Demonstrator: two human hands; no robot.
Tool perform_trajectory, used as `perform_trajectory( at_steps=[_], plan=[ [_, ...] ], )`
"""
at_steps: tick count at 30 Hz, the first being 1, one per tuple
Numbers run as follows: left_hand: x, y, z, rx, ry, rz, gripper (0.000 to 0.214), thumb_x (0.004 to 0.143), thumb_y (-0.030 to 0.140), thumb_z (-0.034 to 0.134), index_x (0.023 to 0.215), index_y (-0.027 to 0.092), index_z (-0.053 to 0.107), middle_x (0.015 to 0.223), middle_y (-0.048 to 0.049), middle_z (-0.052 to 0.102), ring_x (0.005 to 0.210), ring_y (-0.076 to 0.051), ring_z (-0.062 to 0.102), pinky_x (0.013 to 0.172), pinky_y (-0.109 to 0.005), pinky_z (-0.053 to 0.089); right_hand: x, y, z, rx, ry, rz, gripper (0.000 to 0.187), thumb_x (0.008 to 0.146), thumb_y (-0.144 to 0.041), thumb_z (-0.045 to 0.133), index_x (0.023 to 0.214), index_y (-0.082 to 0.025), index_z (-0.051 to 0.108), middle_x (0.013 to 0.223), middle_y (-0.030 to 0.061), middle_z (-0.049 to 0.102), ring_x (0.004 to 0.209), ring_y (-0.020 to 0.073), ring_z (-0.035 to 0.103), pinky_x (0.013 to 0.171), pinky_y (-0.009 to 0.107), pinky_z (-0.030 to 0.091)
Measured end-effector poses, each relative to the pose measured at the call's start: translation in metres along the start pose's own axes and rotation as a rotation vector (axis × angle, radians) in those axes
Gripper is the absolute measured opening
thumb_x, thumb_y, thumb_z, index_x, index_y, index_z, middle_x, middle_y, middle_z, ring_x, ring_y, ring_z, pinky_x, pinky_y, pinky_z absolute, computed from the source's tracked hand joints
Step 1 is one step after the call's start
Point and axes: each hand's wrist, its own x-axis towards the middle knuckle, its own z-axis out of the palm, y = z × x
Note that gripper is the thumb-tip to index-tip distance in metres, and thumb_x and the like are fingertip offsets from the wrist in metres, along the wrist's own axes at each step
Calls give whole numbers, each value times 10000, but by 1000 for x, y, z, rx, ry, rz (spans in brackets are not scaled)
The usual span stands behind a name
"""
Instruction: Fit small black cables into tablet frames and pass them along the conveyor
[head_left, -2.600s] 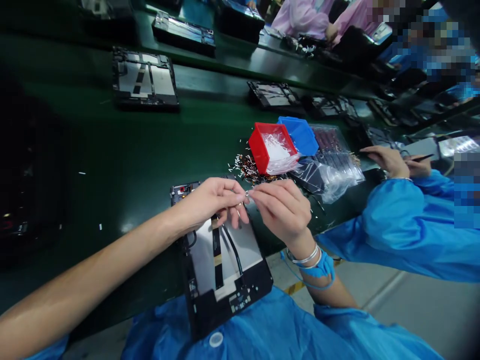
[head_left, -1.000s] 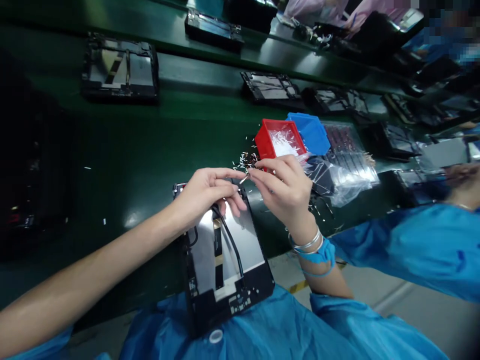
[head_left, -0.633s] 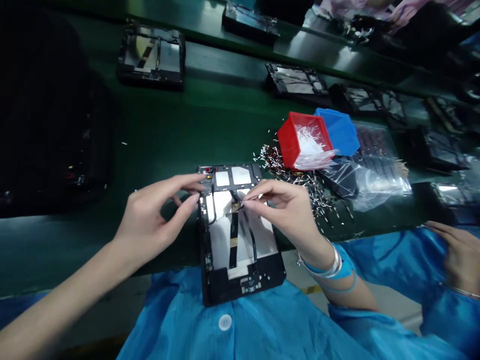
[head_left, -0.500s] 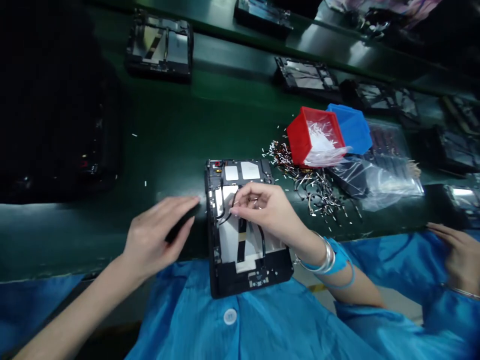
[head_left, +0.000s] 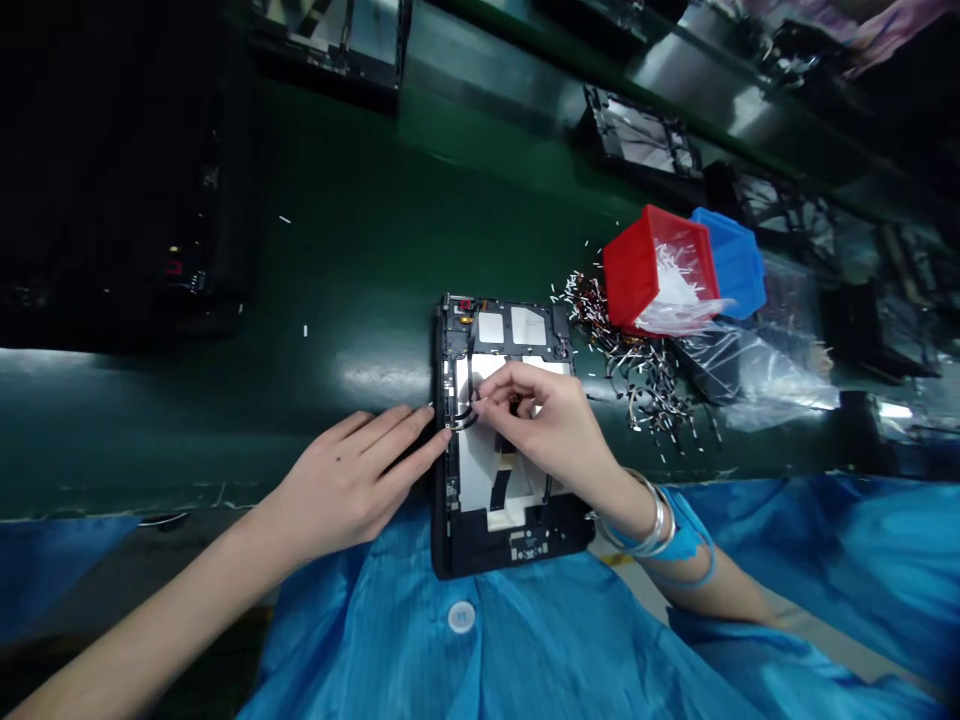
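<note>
Your right hand (head_left: 551, 425) covers the middle of the open tablet (head_left: 517, 325), hiding where the black cable (head_left: 463, 422) runs; its fingertips pinch that cable near the left side. Your left hand (head_left: 349, 490) lies flat, holding nothing, fingertips touching the tablet's left edge. The tablet's near end overhangs the green bench (head_left: 337, 280), with open surface to its left. To the right, 1 red bin (head_left: 630, 275) holds white bits in clear film; the blue bin (head_left: 739, 265) hides its contents. Loose parts (head_left: 645, 375) lie scattered beside them.
</note>
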Motion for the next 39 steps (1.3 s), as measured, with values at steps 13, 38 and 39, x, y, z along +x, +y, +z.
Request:
perform_trajectory(
  at_steps=[13, 38, 39],
  plan=[
    [14, 6, 0, 12, 18, 0, 301, 915, 223, 476, 1128, 87, 639, 1099, -171, 698, 954, -305, 676, 749, -422, 519, 26, 1, -19, -75, -110, 34, 44, 701, -157, 618, 664, -154, 642, 545, -62, 508, 517, 55, 376, 512, 233, 275],
    [18, -4, 4, -62, -154, 112, 428, 997, 331, 310, 1216, 115, 607, 1409, -94, 514, 1313, -260, 464, 989, -410, 417, 51, -8, -28, -320, -142, 70, 108, 747, -161, 671, 835, -173, 609, 472, -91, 483, 509, 82, 463, 562, 245, 303],
    [18, -5, 4, -59, -159, 117, 427, 997, 326, 307, 1223, 114, 601, 1413, -93, 509, 1315, -258, 462, 985, -405, 421, 53, -8, -27, -306, -157, 64, 96, 743, -148, 667, 807, -173, 600, 459, -95, 468, 498, 79, 462, 558, 243, 306]
  ],
)
